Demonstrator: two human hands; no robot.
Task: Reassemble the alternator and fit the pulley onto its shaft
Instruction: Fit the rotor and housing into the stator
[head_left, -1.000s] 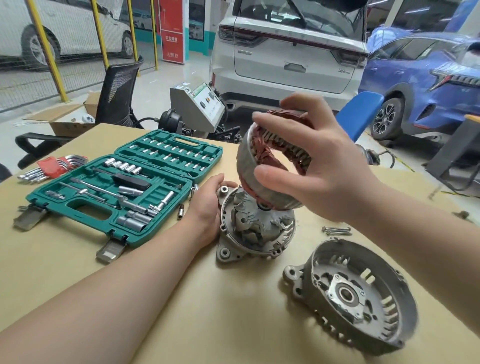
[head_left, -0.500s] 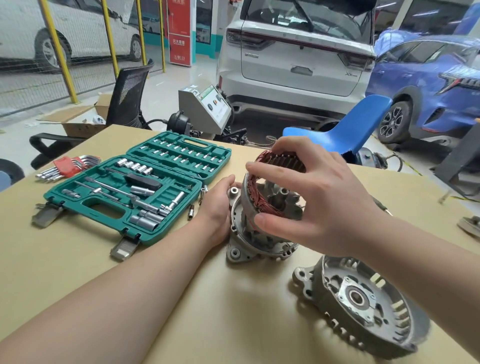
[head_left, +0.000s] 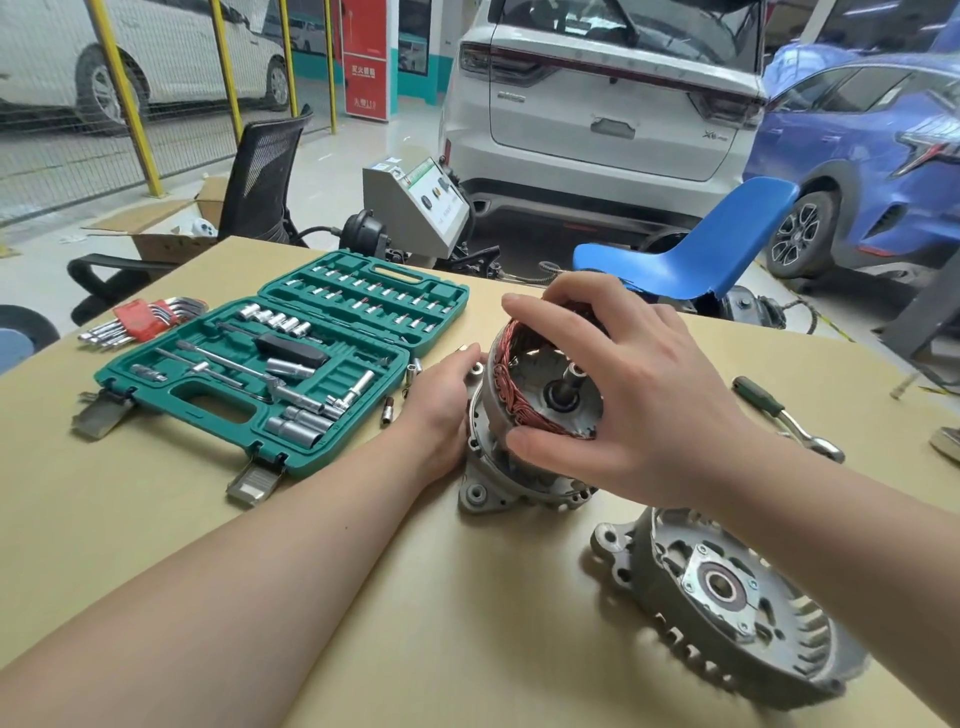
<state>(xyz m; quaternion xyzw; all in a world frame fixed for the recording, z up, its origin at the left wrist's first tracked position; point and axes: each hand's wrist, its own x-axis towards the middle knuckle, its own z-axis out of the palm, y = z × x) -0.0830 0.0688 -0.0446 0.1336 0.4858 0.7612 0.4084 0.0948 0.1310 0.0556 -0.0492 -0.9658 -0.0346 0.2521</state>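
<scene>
garage floor (head_left: 384, 150), parked cars (head_left: 613, 104), blue chair (head_left: 727, 244).

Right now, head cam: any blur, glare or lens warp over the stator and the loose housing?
Head view: stator copper windings sharp, no motion blur on right hand or left hand; light is soft and even, with faint shadows on the table; wide-angle warp bends the fence posts and stretches the loose housing near the corner; mild sheen on the white car.

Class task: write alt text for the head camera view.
The right hand holds the stator over the rotor on the rear housing, which the left hand steadies. The front housing lies nearby, a green socket set to the left.
</scene>
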